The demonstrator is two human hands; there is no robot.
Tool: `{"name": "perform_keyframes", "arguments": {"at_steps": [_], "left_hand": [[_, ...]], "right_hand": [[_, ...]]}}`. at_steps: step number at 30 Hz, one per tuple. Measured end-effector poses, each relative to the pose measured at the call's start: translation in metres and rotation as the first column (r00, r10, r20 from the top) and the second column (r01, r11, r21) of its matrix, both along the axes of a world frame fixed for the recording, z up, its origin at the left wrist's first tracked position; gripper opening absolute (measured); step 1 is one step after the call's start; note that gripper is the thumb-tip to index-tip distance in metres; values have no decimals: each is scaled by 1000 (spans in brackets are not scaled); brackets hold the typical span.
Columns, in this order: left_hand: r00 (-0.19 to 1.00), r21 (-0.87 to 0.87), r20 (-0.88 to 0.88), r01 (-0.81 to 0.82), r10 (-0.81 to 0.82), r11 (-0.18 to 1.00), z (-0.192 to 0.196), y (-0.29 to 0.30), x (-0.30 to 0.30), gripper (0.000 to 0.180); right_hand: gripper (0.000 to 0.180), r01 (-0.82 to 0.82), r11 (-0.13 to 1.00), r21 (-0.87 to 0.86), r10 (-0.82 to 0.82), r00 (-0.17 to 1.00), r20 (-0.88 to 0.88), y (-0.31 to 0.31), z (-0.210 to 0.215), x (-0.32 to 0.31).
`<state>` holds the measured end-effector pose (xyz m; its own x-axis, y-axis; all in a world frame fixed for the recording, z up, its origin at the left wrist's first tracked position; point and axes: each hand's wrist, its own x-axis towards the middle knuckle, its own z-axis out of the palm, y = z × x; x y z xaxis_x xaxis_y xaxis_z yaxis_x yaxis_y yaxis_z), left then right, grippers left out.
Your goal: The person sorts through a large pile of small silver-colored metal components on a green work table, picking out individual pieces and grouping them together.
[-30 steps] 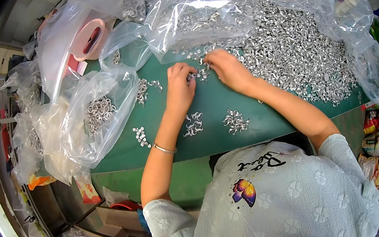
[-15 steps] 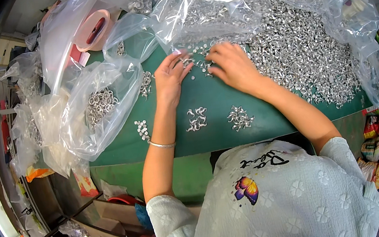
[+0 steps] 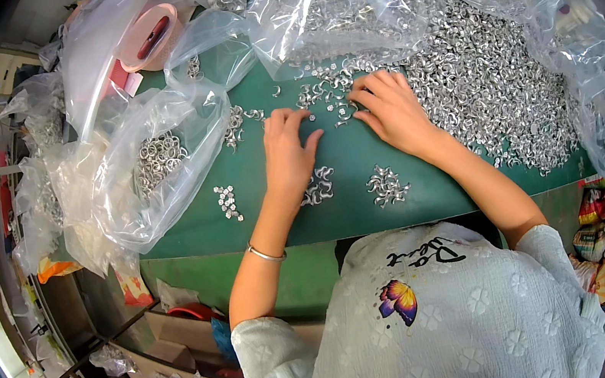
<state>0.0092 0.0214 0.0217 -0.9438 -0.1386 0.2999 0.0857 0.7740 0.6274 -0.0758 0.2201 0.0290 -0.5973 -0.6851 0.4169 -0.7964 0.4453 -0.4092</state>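
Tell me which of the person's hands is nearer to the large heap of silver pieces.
Right. The right hand is at the left edge of the large heap of silver pieces; the left hand is farther left, across some green tabletop.

On the near side, we see bold black script-like lettering [image 3: 426, 255] across a pale grey-green textured fabric shirt [image 3: 462, 337], just beyond its purple-and-orange butterfly print [image 3: 398, 302]. At the far right, any printing on the glossy red-and-yellow plastic packages [image 3: 599, 205] is too small for us to read.
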Motion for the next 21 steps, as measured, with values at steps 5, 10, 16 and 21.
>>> {"name": "perform_keyframes", "arguments": {"at_steps": [5,10,16,21], "left_hand": [[988,-35,17,153,-152,988,2,21,5,32],[986,45,31,163,-165,986,-7,30,-9,25],[973,90,63,218,-224,972,-8,28,1,19],[983,84,-61,179,-174,980,-1,39,-2,22]], "right_hand": [[18,31,996,83,-29,999,-31,9,-3,1],[18,61,995,75,-57,997,-51,-1,-8,0],[12,15,997,74,-13,1000,-28,11,-1,8],[8,42,995,90,-35,996,-79,-1,-4,-1]]}}
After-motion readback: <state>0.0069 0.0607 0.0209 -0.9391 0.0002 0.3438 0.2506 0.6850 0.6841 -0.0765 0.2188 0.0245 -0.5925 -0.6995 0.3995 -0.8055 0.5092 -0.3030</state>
